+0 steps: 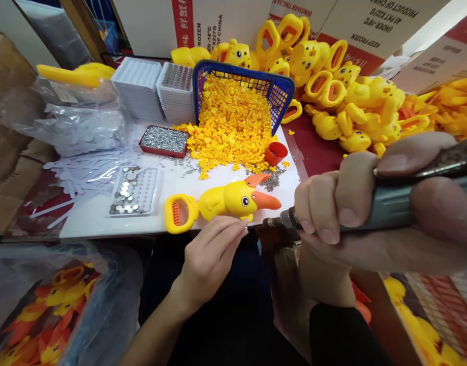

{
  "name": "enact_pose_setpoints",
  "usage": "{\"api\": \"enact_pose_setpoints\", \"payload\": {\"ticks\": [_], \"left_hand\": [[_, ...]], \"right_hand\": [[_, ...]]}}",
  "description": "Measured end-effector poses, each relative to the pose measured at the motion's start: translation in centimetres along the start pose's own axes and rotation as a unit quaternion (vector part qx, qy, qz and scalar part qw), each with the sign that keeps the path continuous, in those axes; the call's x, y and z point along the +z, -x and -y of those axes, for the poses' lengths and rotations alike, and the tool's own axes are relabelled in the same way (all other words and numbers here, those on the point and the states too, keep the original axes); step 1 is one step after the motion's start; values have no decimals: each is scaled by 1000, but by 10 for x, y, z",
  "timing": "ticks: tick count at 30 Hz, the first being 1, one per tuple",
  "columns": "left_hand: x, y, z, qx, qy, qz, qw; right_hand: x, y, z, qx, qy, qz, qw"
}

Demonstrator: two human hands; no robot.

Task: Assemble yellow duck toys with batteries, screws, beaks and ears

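A yellow toy duck (227, 199) with an orange beak and a ring handle lies on its side at the front edge of the white tabletop. My left hand (208, 256) is closed in a pinch just in front of the duck's head. A tiny pale, shiny bit shows at its fingertips, too small to name. A small yellow piece (250, 217) sticks out just above those fingertips. My right hand (332, 203) is wrapped round a grey and black power screwdriver (389, 203). The screwdriver's bit points left, close to the left fingertips and below the beak.
A blue basket (282, 96) lies tipped, spilling small yellow plastic parts (233, 122). Nearby are a red tray of metal pins (164, 140), a red cup (276, 152), loose screws (271, 180) and a tray of metal discs (134, 190). Yellow toys (355, 96) are heaped behind; a lined bin (115, 284) stands lower left.
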State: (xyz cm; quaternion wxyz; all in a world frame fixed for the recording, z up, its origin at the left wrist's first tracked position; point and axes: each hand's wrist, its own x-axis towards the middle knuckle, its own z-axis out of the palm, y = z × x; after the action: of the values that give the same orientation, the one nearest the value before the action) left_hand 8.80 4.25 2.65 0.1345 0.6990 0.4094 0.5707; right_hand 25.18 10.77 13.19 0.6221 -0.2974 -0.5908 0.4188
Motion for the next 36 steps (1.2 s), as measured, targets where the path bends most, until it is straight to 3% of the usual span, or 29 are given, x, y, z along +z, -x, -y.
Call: {"api": "enact_pose_setpoints", "payload": {"ticks": [4, 17, 19, 23, 25, 27, 30, 33, 36], "left_hand": [[3, -2, -4, 18, 18, -16, 1000], [18, 4, -1, -1, 40, -90, 995], [24, 5, 3, -24, 93, -109, 989], [34, 9, 11, -135, 236, -110, 956], [34, 9, 15, -144, 250, -96, 953], [30, 4, 22, -89, 190, -59, 976], [25, -9, 36, 21, -30, 17, 999], [29, -21, 50, 35, -246, 85, 965], [39, -23, 55, 14, -329, 140, 934]], "right_hand": [[0, 7, 1, -3, -61, 53, 997], [0, 11, 4, 10, -97, 66, 993], [0, 10, 3, 12, -89, 64, 994], [3, 7, 0, 10, -104, 48, 993], [6, 6, -2, 9, -127, 46, 991], [9, 4, -5, 4, -139, 34, 990], [13, -2, -10, -14, -132, 6, 991], [17, -13, -20, -27, -98, -54, 993], [22, -26, -33, -27, -58, -141, 988]]}}
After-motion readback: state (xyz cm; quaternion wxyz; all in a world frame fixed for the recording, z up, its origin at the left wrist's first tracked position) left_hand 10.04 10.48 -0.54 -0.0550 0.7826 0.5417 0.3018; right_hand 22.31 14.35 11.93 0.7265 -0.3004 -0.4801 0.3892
